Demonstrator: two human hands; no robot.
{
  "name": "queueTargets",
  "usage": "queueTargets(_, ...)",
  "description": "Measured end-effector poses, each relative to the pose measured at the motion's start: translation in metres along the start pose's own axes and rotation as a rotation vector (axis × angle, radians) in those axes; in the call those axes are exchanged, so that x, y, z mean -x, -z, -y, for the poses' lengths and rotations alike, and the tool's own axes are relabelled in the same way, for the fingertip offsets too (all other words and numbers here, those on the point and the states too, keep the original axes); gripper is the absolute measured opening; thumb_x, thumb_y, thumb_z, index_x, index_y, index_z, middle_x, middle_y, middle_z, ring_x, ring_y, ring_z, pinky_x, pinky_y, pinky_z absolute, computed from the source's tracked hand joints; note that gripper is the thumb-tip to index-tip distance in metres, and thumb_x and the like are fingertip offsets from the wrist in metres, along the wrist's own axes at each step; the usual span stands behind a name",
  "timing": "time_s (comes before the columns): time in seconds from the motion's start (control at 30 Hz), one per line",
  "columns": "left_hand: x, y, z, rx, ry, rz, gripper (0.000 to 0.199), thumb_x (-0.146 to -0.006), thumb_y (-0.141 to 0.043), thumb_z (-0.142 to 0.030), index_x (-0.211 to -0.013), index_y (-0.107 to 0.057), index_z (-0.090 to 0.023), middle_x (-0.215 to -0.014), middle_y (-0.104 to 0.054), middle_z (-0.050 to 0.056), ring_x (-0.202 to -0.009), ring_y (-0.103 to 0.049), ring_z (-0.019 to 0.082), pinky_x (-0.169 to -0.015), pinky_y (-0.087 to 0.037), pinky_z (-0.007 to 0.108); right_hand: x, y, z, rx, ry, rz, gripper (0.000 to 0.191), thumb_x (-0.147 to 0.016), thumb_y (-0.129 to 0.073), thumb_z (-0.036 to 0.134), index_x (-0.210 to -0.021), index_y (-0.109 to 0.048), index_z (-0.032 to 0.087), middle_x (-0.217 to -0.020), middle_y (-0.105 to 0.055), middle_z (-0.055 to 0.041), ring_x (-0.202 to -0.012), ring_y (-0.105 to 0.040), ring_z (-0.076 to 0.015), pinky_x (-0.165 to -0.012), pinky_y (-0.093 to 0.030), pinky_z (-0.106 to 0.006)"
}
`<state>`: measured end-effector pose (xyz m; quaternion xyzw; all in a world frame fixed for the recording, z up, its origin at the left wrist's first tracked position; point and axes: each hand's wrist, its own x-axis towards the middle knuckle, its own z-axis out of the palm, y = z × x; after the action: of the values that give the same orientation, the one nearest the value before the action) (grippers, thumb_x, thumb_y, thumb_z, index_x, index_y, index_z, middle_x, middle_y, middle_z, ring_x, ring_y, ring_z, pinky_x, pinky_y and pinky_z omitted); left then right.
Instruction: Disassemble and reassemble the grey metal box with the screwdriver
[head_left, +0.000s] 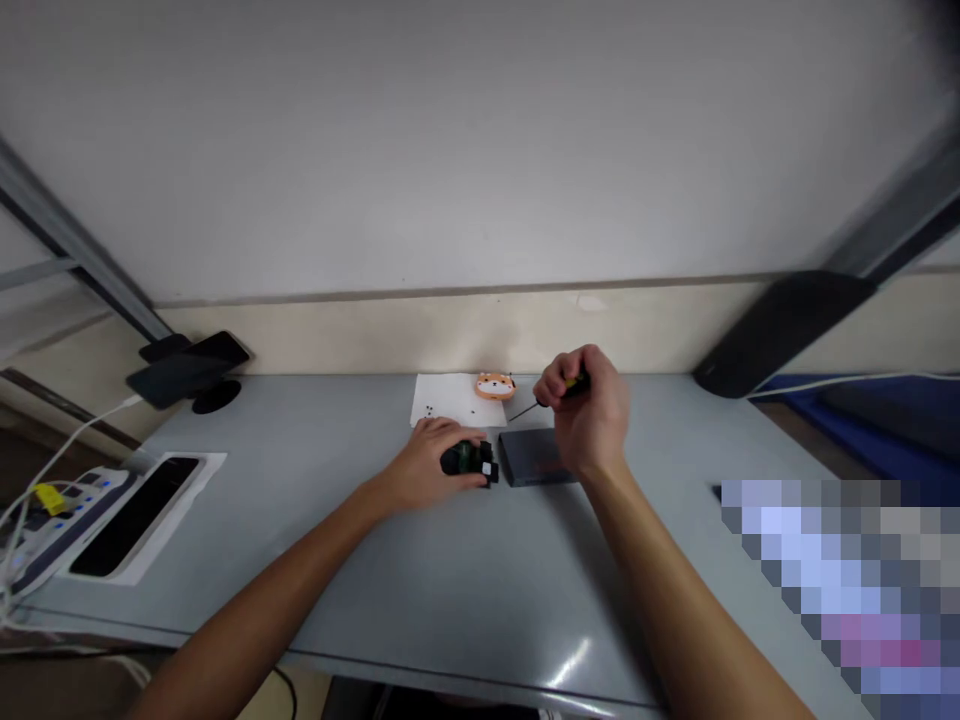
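Note:
My left hand [431, 465] is wrapped around a small black device with a green circuit board [469, 458], held at the desk's middle. A pale square part shows at its right end. In my right fist [589, 405] is a screwdriver [576, 384] with a black and yellow handle. Its thin shaft slants down to the left, and the tip is in the air apart from the device. Below my right hand lies a flat dark grey box [529, 460]. Behind my left hand, several tiny dark pieces, perhaps screws, rest on a white sheet of paper [450, 390].
An orange animal-faced case [495, 386] sits on the paper's back right corner. To the left are a phone on a stand [199, 365], another phone [139, 515] lying flat, and a power strip [75, 520] with cables. A blurred-out item [832, 590] lies at right.

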<state>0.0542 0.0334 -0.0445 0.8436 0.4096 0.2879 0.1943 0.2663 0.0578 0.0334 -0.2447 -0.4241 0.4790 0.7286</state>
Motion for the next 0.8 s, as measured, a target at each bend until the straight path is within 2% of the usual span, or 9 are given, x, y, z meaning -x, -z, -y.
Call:
queueTargets(0.1, 0.000, 0.004, -0.003, 0.034, 0.001, -0.051, 0.051, -0.084, -0.082, -0.039, -0.130, -0.061, -0.030, -0.128, -0.069, 0.003, -0.124, -0.059, 0.025, -0.112, -0.038, 0.046, 0.000, 0.000, 0.001, -0.033, 0.012, -0.031, 0.038, -0.093, -0.061, 0.040, -0.065, -0.042, 0.021, -0.062, -0.032, 0.0035, -0.053, -0.032, -0.0106, -0.049, -0.031, -0.026)
queueTargets(0.2, -0.001, 0.006, -0.005, -0.016, 0.000, 0.041, 0.063, -0.080, -0.085, -0.045, -0.136, -0.058, -0.033, -0.134, -0.066, 0.004, -0.126, -0.058, 0.028, -0.112, -0.037, 0.047, 0.001, 0.000, -0.002, -0.036, -0.007, -0.038, 0.038, -0.092, -0.061, 0.040, -0.065, -0.042, 0.021, -0.061, -0.033, 0.0034, -0.052, -0.032, -0.0106, -0.049, -0.031, -0.027)
queueTargets(0.27, -0.002, 0.004, -0.005, -0.053, -0.009, 0.107, 0.061, -0.080, -0.085, -0.043, -0.134, -0.059, -0.034, -0.131, -0.068, 0.003, -0.124, -0.060, 0.028, -0.110, -0.038, 0.047, 0.001, 0.000, -0.005, -0.029, -0.013, -0.033, 0.038, -0.092, -0.061, 0.041, -0.065, -0.042, 0.021, -0.061, -0.034, 0.0032, -0.052, -0.032, -0.0105, -0.048, -0.031, -0.027)
queueTargets(0.37, -0.003, 0.001, -0.003, -0.069, -0.020, 0.116, 0.057, -0.081, -0.085, -0.040, -0.132, -0.060, -0.034, -0.128, -0.069, 0.002, -0.122, -0.061, 0.027, -0.109, -0.038, 0.046, 0.003, -0.001, -0.009, -0.026, -0.012, -0.023, 0.038, -0.093, -0.062, 0.039, -0.065, -0.043, 0.021, -0.062, -0.034, 0.0029, -0.053, -0.033, -0.0103, -0.048, -0.031, -0.026)
queueTargets(0.53, -0.005, 0.002, -0.005, 0.042, -0.028, 0.063, 0.058, -0.078, -0.088, -0.041, -0.130, -0.062, -0.033, -0.129, -0.069, 0.002, -0.124, -0.061, 0.027, -0.111, -0.039, 0.046, 0.002, -0.001, -0.011, -0.020, 0.057, -0.037, 0.038, -0.093, -0.063, 0.038, -0.065, -0.045, 0.021, -0.064, -0.034, 0.0029, -0.055, -0.036, -0.0103, -0.047, -0.033, -0.024)
queueTargets(0.63, -0.006, 0.004, -0.008, 0.199, -0.009, -0.038, 0.063, -0.074, -0.090, -0.039, -0.130, -0.063, -0.030, -0.132, -0.068, 0.004, -0.125, -0.062, 0.026, -0.113, -0.041, 0.045, -0.001, 0.003, -0.012, -0.037, 0.091, -0.051, 0.038, -0.093, -0.061, 0.038, -0.064, -0.045, 0.020, -0.065, -0.033, 0.0030, -0.055, -0.036, -0.0103, -0.047, -0.034, -0.024)
queueTargets(0.73, -0.003, 0.011, -0.016, 0.326, 0.022, -0.142, 0.062, -0.077, -0.088, -0.038, -0.132, -0.061, -0.029, -0.132, -0.068, 0.006, -0.121, -0.065, 0.025, -0.106, -0.050, 0.042, -0.001, 0.005, -0.013, -0.077, 0.049, -0.053, 0.036, -0.093, -0.059, 0.035, -0.064, -0.045, 0.020, -0.064, -0.034, 0.0025, -0.056, -0.037, -0.0109, -0.048, -0.036, -0.024)
queueTargets(0.8, 0.001, 0.015, -0.025, 0.314, -0.030, -0.163, 0.060, -0.080, -0.085, -0.040, -0.132, -0.060, -0.029, -0.131, -0.068, 0.006, -0.119, -0.065, 0.024, -0.103, -0.052, 0.041, 0.001, 0.002, -0.015, -0.121, -0.017, -0.034, 0.036, -0.094, -0.057, 0.034, -0.064, -0.045, 0.020, -0.063, -0.033, 0.0023, -0.056, -0.037, -0.0113, -0.049, -0.037, -0.024)
